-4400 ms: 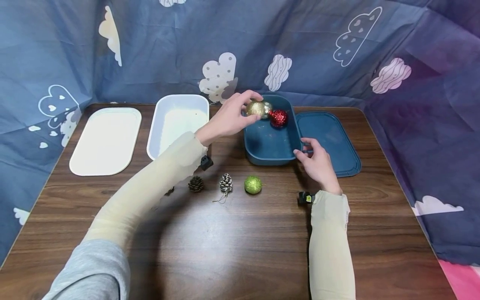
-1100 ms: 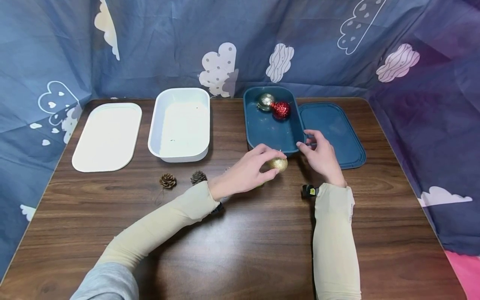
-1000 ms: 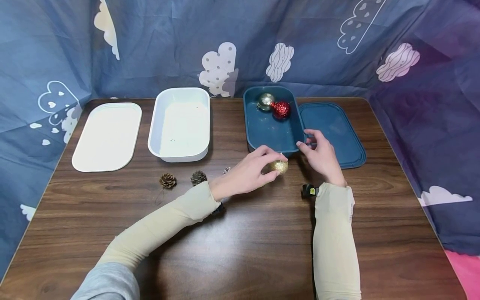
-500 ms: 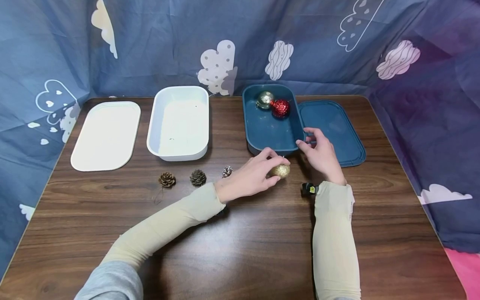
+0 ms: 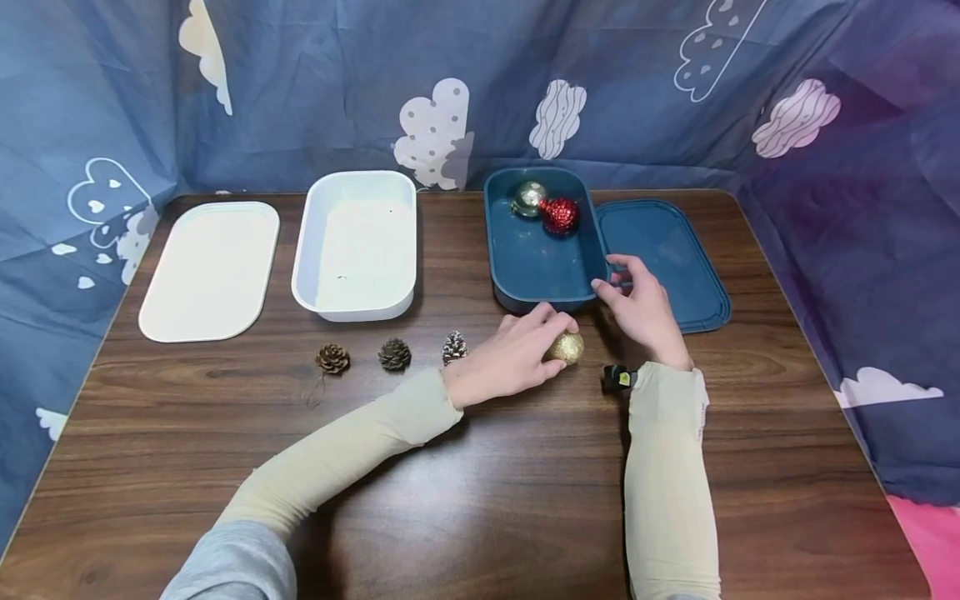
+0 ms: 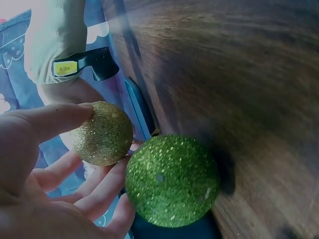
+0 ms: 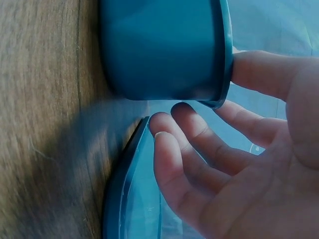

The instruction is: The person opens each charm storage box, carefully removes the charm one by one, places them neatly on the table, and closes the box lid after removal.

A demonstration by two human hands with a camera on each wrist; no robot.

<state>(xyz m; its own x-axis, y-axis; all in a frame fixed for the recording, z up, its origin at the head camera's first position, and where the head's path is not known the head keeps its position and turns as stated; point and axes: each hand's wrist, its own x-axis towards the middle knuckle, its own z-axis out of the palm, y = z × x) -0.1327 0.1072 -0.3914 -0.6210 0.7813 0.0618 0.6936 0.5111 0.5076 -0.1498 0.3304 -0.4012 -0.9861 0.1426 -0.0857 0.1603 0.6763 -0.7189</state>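
In the head view my left hand [image 5: 517,354] pinches a gold glitter Christmas ball [image 5: 569,348] between thumb and fingers, low over the table in front of the blue box [image 5: 542,302]. A green glitter Christmas ball [image 6: 172,181] rests on the table right by the left fingertips in the left wrist view; my hand hides it from the head camera. My right hand [image 5: 641,312] grips the box's near right corner, thumb at the rim [image 7: 228,50] and the other fingers curled below. Inside the box lie a shiny gold ball [image 5: 529,199] and a red ball [image 5: 560,216].
A brown pine cone [image 5: 333,359], a darker pine cone [image 5: 394,355] and a white-tipped pine cone [image 5: 454,347] line up left of my left hand. Behind them stands a white box [image 5: 354,316], with a white lid [image 5: 210,271] beside it. A blue lid [image 5: 660,258] lies right of the blue box.
My left hand has lifted the gold glitter ball out of the blue box, brought it toward me and lowered it near the table. My right hand stays at the box corner.
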